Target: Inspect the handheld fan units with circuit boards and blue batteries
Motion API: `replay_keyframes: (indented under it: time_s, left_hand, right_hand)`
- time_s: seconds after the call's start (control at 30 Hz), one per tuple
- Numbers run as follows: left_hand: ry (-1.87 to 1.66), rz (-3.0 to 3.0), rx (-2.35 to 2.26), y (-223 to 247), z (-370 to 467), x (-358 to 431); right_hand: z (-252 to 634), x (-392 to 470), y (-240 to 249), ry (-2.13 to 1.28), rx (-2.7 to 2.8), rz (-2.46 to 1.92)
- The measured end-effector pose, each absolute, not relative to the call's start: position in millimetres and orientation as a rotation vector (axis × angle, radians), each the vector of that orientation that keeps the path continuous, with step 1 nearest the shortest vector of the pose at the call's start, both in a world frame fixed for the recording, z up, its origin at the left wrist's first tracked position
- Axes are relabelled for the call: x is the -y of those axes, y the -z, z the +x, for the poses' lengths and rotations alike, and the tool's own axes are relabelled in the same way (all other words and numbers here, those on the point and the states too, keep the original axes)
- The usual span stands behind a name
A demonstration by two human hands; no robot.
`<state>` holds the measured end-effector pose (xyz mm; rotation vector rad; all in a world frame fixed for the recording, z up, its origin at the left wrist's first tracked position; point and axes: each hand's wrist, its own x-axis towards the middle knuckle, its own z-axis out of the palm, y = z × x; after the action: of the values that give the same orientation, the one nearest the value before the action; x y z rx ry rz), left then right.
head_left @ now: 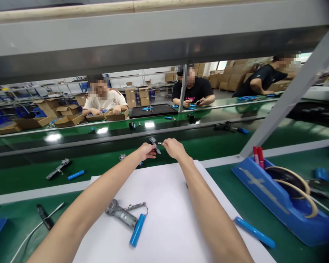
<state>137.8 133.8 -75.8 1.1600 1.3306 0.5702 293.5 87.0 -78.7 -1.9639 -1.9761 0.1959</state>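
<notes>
Out over the green belt, my left hand (147,151) is closed on a small grey housing (154,144) with a round head. Just to its right, my right hand (173,147) pinches a small, thin, light-coloured piece (160,143), too small to name surely; a narrow gap shows between it and the housing. Below my arms, a similar grey housing (124,216) lies on the white sheet (164,219). A narrow circuit board (134,207) rests beside it, wired to a blue cylindrical battery (137,230). Part of that housing's round head is close to my left forearm.
A blue bin (265,193) with red markers (258,157) and tape rolls stands at right, near a blue tube (254,232). A white cable (35,233) lies at left. More housings and a battery (76,175) sit on the belt. A slanted metal post (285,95) rises at right; co-workers sit opposite.
</notes>
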Motion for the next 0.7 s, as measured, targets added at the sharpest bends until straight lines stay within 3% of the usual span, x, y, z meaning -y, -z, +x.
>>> replay_keyframes:
  time_s: [0.2, 0.37, 0.57, 0.7]
  left_hand:
    - [-0.524, 1.325, -1.492, 91, 138, -138]
    - [-0.466, 1.540, -1.585, 94, 115, -130]
    - [-0.651, 1.873, -1.642, 68, 98, -94]
    - [-0.584, 1.991, -1.533, 45, 81, -61]
  right_hand:
    - [277, -75, 72, -0.222, 1.917, -2.159]
    - [270, -59, 39, -0.300, 2.017, -2.037]
    - [263, -33, -1, -0.420, 2.144, -1.907]
    - [246, -8, -20, -0.375, 2.193, -1.710]
